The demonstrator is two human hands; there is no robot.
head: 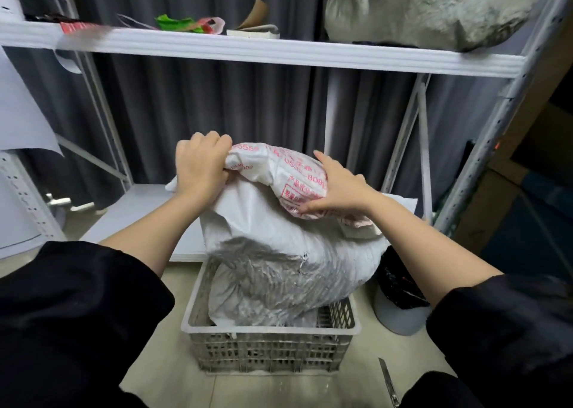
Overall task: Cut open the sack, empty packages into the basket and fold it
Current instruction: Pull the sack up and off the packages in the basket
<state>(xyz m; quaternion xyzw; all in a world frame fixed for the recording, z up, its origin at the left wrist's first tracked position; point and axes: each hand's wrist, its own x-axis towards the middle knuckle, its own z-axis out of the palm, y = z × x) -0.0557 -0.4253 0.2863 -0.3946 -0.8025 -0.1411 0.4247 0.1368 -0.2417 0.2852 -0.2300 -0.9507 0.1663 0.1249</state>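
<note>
A white woven sack (pixel 273 240) with pink print stands upended over a grey slatted plastic basket (pixel 269 351) on the floor, its lower end inside the basket. My left hand (pixel 200 165) grips a bunched fold at the sack's top left. On the printed top right part, my right hand (pixel 338 187) presses and clutches the fabric. Grey plastic packages (pixel 263 292) show at the sack's lower part in the basket. A pair of scissors (pixel 389 383) lies on the floor at the lower right.
A white metal shelf rack (pixel 263 50) stands behind the basket, with a bulging grey sack (pixel 428 7) and scraps on its upper shelf. A bin with a black liner (pixel 400 296) sits right of the basket. Dark curtains hang behind. Cardboard boxes stand at the far right.
</note>
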